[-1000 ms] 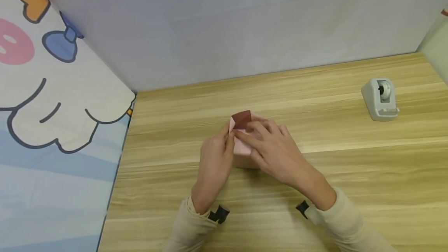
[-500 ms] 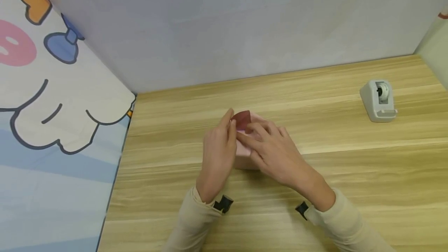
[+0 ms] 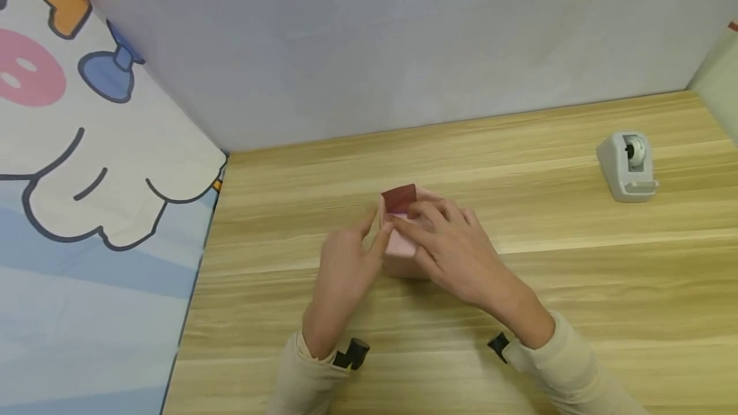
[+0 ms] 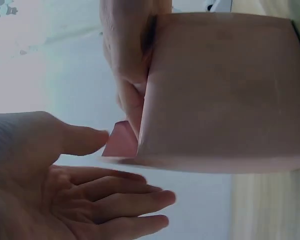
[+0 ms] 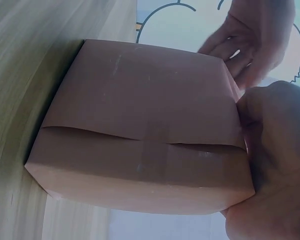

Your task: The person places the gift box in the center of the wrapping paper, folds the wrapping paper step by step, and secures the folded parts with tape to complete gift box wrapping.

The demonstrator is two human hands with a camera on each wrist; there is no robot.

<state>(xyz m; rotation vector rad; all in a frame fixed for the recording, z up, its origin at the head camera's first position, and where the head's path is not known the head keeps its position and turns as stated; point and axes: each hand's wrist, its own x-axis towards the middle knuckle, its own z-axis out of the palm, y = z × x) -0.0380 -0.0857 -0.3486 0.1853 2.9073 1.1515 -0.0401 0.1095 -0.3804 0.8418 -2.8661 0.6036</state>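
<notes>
A pink paper-wrapped box (image 3: 406, 266) stands on the table, a raised flap with a darker red face (image 3: 400, 198) at its far top edge. In the right wrist view, a strip of clear tape (image 5: 155, 155) crosses a seam on the box's side. My left hand (image 3: 346, 264) is at the left side flap, thumb and forefinger on either side of it; in the left wrist view its fingers look straight and stand apart from the paper. My right hand (image 3: 458, 252) grips the top of the box with bent fingers, thumb reaching to the left corner. Its fingertips are partly hidden.
A grey tape dispenser (image 3: 628, 165) with a roll of tape stands at the back right of the wooden table (image 3: 277, 210). A pale wall sheet (image 3: 403, 43) rises behind, and a cartoon-printed sheet (image 3: 132, 146) borders the left side.
My left hand first moved up over the left flap with straighter fingers, then drew back down and left, so the flap shows again. The right hand stays in place on the box.
</notes>
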